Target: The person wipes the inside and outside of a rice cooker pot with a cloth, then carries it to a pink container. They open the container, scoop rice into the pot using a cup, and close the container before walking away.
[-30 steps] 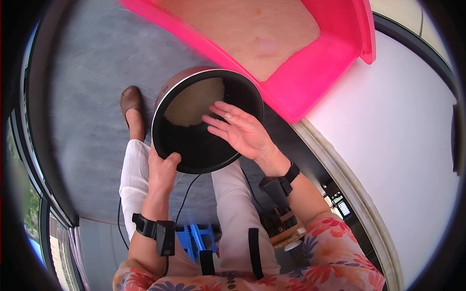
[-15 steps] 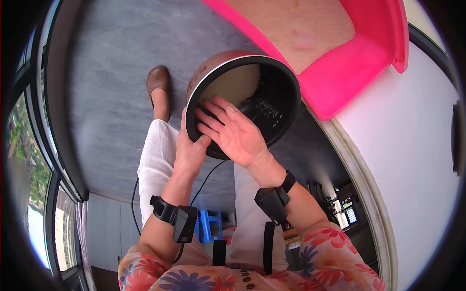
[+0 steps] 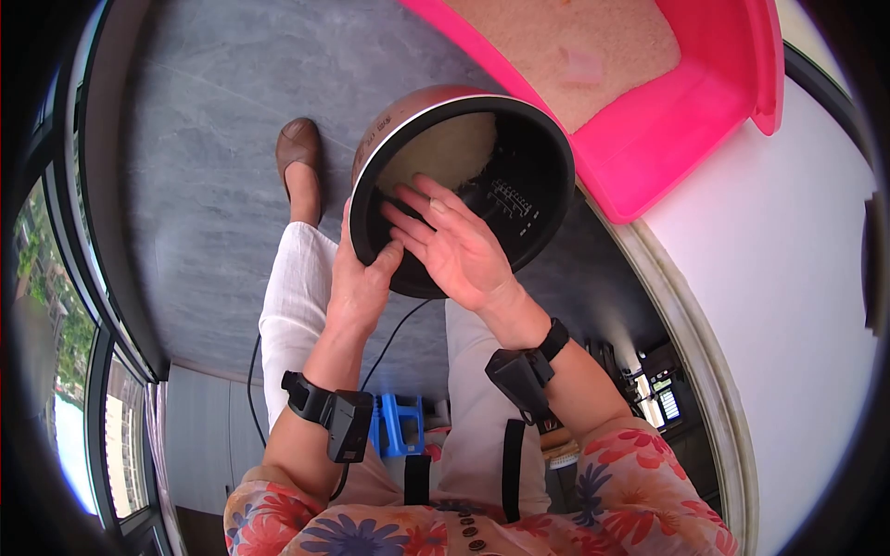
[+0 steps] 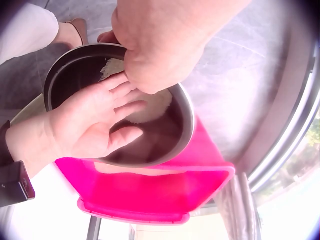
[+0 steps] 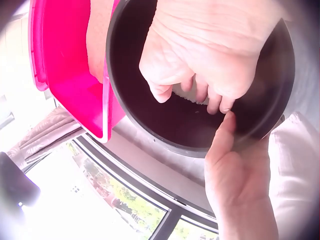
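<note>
A rice cooker's inner pot, black inside with white level marks, is tilted with its mouth toward me. White rice lies against its far inner side. My left hand grips the near-left rim, thumb over the edge and fingers hidden behind the wall. My right hand is spread in the pot's mouth, palm up and fingers nearly straight, holding nothing. In the right wrist view, the right fingertips come right by the left thumb. A pink bin with a bed of rice stands beyond the pot.
A white surface with a pale ledge runs along the right. Below the pot, a black cord hangs near the legs, with a blue plastic stool behind. Windows line the left side.
The head view has shifted, so pot and bin both appear farther right. Within the pot, my right hand has moved left toward the left thumb. The left hand keeps its grip.
</note>
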`<action>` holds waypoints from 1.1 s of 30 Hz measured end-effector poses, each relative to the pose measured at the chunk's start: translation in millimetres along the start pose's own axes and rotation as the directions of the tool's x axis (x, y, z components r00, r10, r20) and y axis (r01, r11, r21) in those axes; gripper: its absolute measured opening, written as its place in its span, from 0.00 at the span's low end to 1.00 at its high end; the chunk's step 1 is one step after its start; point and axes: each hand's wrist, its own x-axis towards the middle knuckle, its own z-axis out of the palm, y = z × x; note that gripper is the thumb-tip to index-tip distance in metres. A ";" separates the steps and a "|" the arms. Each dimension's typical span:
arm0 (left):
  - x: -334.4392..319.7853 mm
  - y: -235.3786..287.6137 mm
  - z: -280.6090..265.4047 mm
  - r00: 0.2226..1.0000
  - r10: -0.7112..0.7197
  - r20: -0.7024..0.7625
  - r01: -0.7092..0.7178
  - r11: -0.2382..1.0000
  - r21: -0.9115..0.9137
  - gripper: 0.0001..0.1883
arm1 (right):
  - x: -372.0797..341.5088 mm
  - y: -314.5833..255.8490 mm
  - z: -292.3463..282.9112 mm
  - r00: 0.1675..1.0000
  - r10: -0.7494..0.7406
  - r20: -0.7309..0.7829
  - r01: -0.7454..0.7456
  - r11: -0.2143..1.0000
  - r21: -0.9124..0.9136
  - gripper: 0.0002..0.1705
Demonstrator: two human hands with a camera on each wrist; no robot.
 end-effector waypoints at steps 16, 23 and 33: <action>-0.2 2.5 0.4 1.000 -0.014 0.009 0.014 0.999 0.038 0.33 | 1.4 0.9 1.7 0.999 -0.012 0.050 0.013 1.000 -0.020 0.28; 1.4 -0.9 -2.2 1.000 -0.022 0.022 0.021 0.999 0.048 0.32 | -6.4 -11.1 -0.8 0.998 0.010 0.064 -0.003 0.994 -0.107 0.31; 0.8 -0.8 -0.6 0.999 -0.052 -0.013 0.052 0.998 0.041 0.30 | -11.3 -1.1 -6.1 0.982 0.057 0.178 0.063 0.796 -0.602 0.42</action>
